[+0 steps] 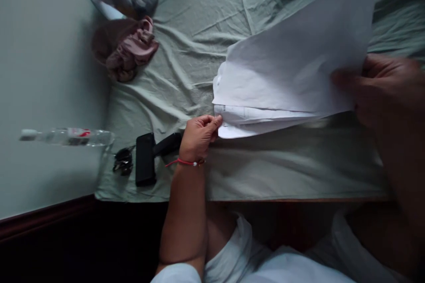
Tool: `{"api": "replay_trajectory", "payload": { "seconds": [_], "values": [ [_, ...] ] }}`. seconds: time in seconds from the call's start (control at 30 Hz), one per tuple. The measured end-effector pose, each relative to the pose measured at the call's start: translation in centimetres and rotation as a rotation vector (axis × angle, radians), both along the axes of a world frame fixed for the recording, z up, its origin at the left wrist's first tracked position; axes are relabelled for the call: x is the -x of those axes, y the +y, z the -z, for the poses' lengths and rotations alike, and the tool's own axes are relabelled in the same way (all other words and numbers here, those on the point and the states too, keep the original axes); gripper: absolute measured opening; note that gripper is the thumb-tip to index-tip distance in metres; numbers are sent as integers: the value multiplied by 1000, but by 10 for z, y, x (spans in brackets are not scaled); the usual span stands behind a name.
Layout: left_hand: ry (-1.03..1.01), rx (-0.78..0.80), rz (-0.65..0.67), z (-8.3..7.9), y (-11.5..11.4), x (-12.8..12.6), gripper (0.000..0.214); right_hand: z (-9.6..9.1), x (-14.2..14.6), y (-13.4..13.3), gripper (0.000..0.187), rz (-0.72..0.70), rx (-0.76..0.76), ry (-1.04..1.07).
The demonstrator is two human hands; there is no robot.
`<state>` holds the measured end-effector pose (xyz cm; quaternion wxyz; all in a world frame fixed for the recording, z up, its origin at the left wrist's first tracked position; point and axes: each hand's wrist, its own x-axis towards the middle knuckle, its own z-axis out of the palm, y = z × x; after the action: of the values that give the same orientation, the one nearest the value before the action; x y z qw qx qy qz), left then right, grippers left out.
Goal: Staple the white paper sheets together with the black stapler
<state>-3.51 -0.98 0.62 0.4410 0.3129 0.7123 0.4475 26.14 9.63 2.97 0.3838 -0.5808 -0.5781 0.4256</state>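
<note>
The left grip (201,135) pinches the papers (245,117) at their near-left corner; the right grip (375,82), blurred, holds their right side. They slant over the cloth-covered counter (282,168). Leftward lie a black flat object (145,159) and a bottle (76,136), then pink fabric (133,53).

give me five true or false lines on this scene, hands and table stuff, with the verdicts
1. The left hand pinches the papers at their left side. True.
2. The wristband on the left arm is blue. False: the wristband is red.
3. The right hand is at the papers' right side. True.
4. The bottle is right of the papers. False: the bottle is to their left.
5. The bottle's cap is white. True.
</note>
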Motion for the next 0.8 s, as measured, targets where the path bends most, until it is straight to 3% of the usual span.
{"api": "replay_trajectory", "payload": {
  "seconds": [0.3,0.53,0.67,0.8],
  "values": [
    [-56,65,23,-3,0,-1,41,0,-1,1,25,0,0,-21],
    [60,72,47,-1,0,0,39,-1,-1,2,22,9,36,49],
    [73,12,63,5,1,6,47,2,-3,7,23,13,69,65],
    [6,-57,-20,10,4,8,49,3,-6,5,22,-63,97,60]
  ]
}}
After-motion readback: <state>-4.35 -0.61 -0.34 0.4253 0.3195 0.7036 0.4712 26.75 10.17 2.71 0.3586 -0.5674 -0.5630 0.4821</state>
